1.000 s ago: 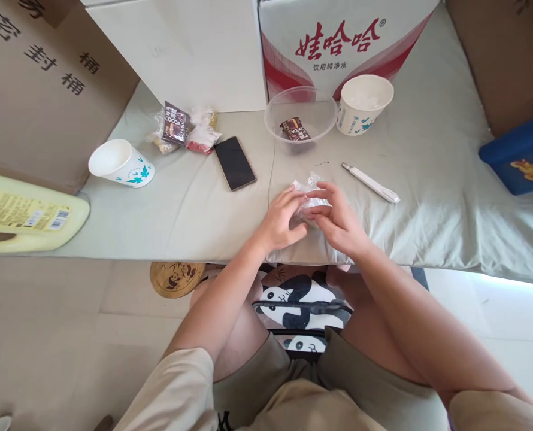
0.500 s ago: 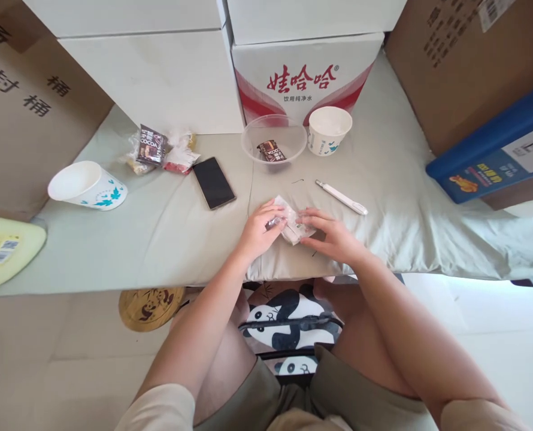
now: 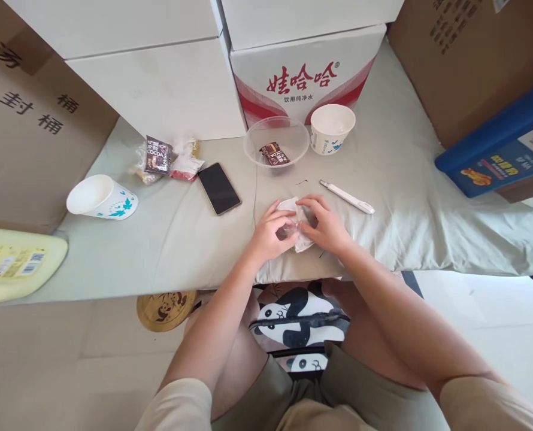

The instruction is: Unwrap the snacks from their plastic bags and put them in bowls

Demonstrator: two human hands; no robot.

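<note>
Near the front edge of the cloth-covered surface lies a crumpled clear and whitish plastic packet. My left hand is curled, with thumb and fingers pinching the packet's left side. From the other side, my right hand grips it too, its fingertips close to those of the left. What is inside the packet I cannot make out. Just beyond my right hand lies a white pen-like utility knife. A black phone rests to the left of my hands.
A clear plastic bowl holds a brown cocoa snack packet. Beside it stands a paper cup; another paper cup is at the left. Several wrapped snacks lie near the white boxes. A yellow jug lies at far left.
My right hand has moved inward and its fingers have closed on the packet, bringing both hands' fingertips together. The view has shifted slightly.
</note>
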